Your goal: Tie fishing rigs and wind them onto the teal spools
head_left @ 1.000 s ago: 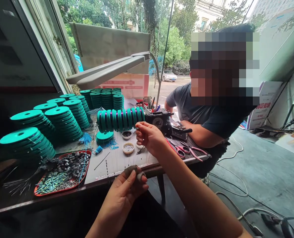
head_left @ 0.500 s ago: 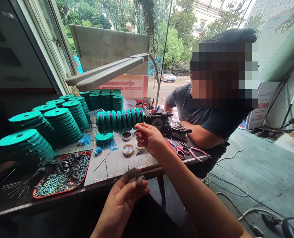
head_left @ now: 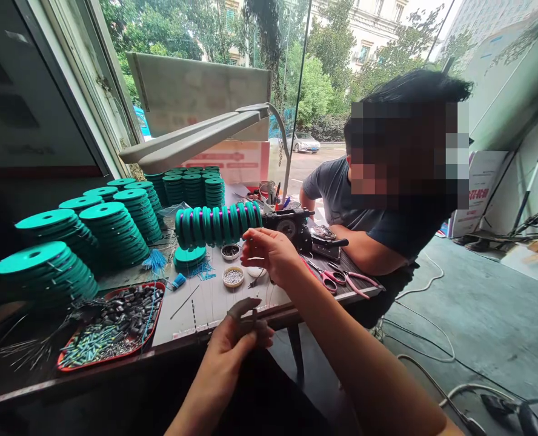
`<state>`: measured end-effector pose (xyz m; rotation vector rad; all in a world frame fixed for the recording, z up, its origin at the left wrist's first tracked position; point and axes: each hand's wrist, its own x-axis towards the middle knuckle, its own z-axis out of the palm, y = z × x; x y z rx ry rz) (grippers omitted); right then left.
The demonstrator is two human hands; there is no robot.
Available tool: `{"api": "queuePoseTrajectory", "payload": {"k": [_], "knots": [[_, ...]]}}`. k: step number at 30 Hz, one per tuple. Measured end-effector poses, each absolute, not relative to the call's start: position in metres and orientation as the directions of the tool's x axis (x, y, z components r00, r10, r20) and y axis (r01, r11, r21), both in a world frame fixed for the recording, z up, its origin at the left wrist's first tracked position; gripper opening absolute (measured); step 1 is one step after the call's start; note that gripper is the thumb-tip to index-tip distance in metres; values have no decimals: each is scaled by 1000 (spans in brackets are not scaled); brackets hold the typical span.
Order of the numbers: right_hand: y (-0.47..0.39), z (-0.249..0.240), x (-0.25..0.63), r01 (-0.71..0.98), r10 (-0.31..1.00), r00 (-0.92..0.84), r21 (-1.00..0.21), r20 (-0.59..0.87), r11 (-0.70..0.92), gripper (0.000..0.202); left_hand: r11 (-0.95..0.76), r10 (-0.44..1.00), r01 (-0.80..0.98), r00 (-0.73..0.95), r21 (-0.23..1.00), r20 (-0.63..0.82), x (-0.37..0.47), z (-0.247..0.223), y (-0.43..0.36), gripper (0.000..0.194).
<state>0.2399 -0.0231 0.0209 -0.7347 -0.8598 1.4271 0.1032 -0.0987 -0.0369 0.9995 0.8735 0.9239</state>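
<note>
Both hands are at the near side of the counter [head_left: 169, 324]. Raised above it, the right hand [head_left: 271, 257] has its thumb and fingertips drawn together just below the right end of the row of green discs [head_left: 219, 225]; whether they pinch a fine line cannot be told. Lower down, the left hand [head_left: 232, 342] is half curled at the counter's edge, grey wraps on two fingers, index finger lifted; what its thumb presses on is unclear.

The row lies sideways above the counter, its right end at a black fixture [head_left: 289, 227], with thin lines hanging below. Beneath it are a dish of dark beads [head_left: 230, 251] and a dish of pale beads [head_left: 233, 277]. A red-rimmed tray [head_left: 156, 327] of small parts lies to the left, near stacks of green discs [head_left: 109, 227]. Across the counter, a person [head_left: 342, 188] leans on a forearm near pink-handled scissors [head_left: 329, 282].
</note>
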Motion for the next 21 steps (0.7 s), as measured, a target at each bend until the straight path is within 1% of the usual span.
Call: {"api": "queuePoseTrajectory", "payload": {"k": [2, 4, 7, 9, 11, 16, 18, 21], "knots": [[-20, 21, 242, -491, 998, -40, -871, 57, 31, 15, 165, 905, -137, 415, 977, -95, 106, -28, -86, 28], [-17, 22, 245, -471, 997, -49, -882, 61, 31, 13, 130, 881, -142, 471, 981, -49, 110, -16, -74, 22], [-15, 22, 246, -459, 998, -43, -888, 49, 24, 13, 132, 893, -256, 450, 958, -3, 118, 4, -58, 22], [-14, 22, 245, -462, 999, -23, -886, 39, 23, 12, 149, 913, -328, 409, 933, -2, 124, 15, -51, 24], [-13, 22, 243, -466, 999, 5, -884, 32, 31, 12, 185, 928, -379, 372, 907, -34, 129, 23, -46, 19], [-11, 22, 239, -500, 997, 37, -863, 68, 77, 10, 312, 943, -451, 254, 836, -215, 135, 38, -37, 13], [-9, 23, 238, -524, 997, 21, -849, 69, 70, 12, 319, 947, -470, 203, 823, -251, 138, 40, -35, 9], [-9, 24, 239, -537, 999, 4, -842, 53, 47, 14, 299, 954, -504, 142, 810, -264, 144, 39, -33, 9]]}}
